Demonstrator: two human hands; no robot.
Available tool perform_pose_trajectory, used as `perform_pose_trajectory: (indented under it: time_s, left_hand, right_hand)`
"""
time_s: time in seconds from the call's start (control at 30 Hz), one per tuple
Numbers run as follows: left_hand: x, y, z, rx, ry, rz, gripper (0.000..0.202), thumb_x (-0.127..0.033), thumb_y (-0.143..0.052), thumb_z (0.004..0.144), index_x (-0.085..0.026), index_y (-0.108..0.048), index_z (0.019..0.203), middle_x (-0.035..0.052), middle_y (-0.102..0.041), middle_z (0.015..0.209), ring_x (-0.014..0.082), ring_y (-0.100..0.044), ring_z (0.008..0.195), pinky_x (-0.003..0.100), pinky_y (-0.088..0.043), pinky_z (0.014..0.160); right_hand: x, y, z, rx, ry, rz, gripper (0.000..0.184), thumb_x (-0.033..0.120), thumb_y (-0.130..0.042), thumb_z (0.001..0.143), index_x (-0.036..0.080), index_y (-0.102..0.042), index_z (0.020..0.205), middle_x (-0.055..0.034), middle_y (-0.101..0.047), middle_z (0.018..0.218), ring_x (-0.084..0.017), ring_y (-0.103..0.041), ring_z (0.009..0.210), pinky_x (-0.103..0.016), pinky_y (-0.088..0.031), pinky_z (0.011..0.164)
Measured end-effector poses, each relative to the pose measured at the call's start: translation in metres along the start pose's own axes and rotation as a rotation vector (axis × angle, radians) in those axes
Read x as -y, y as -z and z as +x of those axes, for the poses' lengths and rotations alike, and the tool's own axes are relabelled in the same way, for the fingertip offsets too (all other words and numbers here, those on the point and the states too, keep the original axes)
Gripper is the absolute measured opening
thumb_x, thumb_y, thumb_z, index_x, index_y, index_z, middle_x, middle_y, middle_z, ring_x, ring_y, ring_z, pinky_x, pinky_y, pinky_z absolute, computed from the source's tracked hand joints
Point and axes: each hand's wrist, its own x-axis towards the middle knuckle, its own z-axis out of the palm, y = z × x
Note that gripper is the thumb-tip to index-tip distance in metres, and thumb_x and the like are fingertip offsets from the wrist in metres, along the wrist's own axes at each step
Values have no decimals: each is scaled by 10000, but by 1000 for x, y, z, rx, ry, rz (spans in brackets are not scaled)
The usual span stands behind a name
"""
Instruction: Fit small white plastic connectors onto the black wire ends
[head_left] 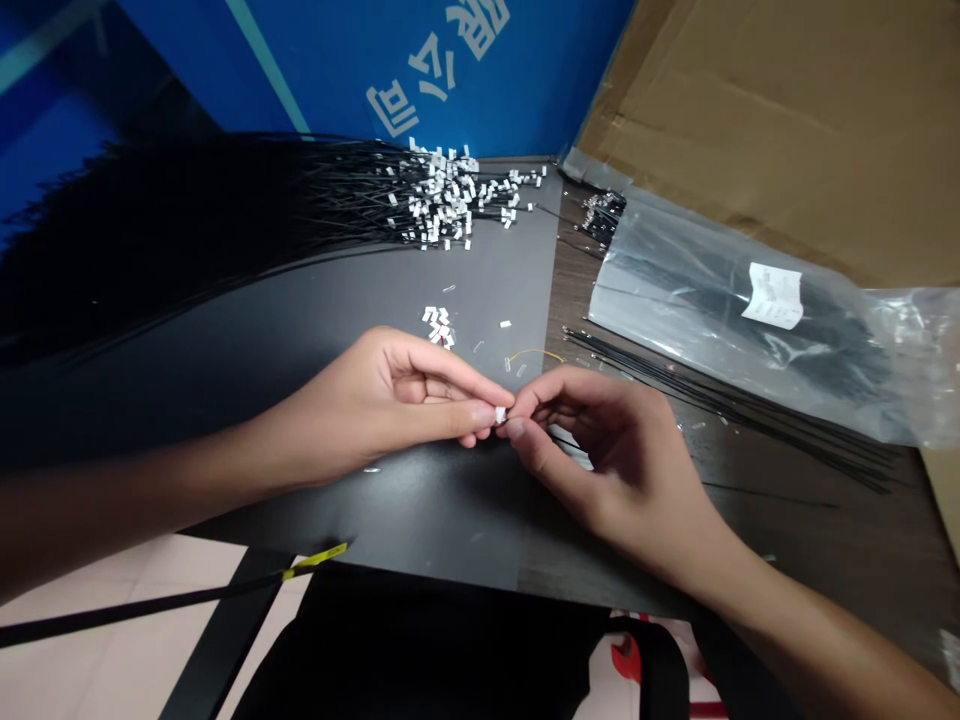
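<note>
Between the thumb and fingertips of my left hand [409, 395] is a small white connector housing [500, 413]. My right hand [600, 450] meets it from the right, thumb and forefinger pinched on a thin black wire [570, 443] whose end is at the connector. The wire runs back beneath my right palm, partly hidden. Just beyond my left hand lies a small pile of loose white connector housings [437, 325], with a single one [505, 324] to its right.
A thick bundle of black wires with white connectors [450, 195] stretches across the back left. At right lie loose black wires [720, 400] and a clear plastic bag of wires [675, 270]. Behind stand a cardboard box [787, 120] and a blue panel [337, 70]. A yellow-tagged black strap [315, 562] crosses the front left.
</note>
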Motion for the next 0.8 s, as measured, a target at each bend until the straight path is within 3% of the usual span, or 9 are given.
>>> perform_pose_trajectory:
  time_s: [0.23,0.43,0.8]
  left_hand:
    - [-2,-4,0,-17,-14,25,167,-136,-924,816,-245,-942,943,42,-873,860,119,-780,704,147,-645,720]
    - [-3,-9,-5,-74,-90,120,94,-179,-936,816,-248,-935,881,50,-876,898,170,-815,811,184,-660,756]
    - [-1,-13,-8,-94,-156,228,17,-191,-900,833,-204,-911,836,58,-854,881,142,-764,766,192,-610,686]
  right_hand:
    - [1,-1,1,-15,4,-117,82,146,-761,901,199,-742,842,-12,-771,787,-142,-696,704,-265,-554,665]
    - [1,1,0,-4,-39,-147,76,160,-747,864,202,-738,801,-8,-734,743,-136,-646,664,-258,-532,610]
    - [0,0,3,50,-86,-66,94,114,-749,823,200,-732,788,5,-723,728,-127,-629,651,-251,-526,613]
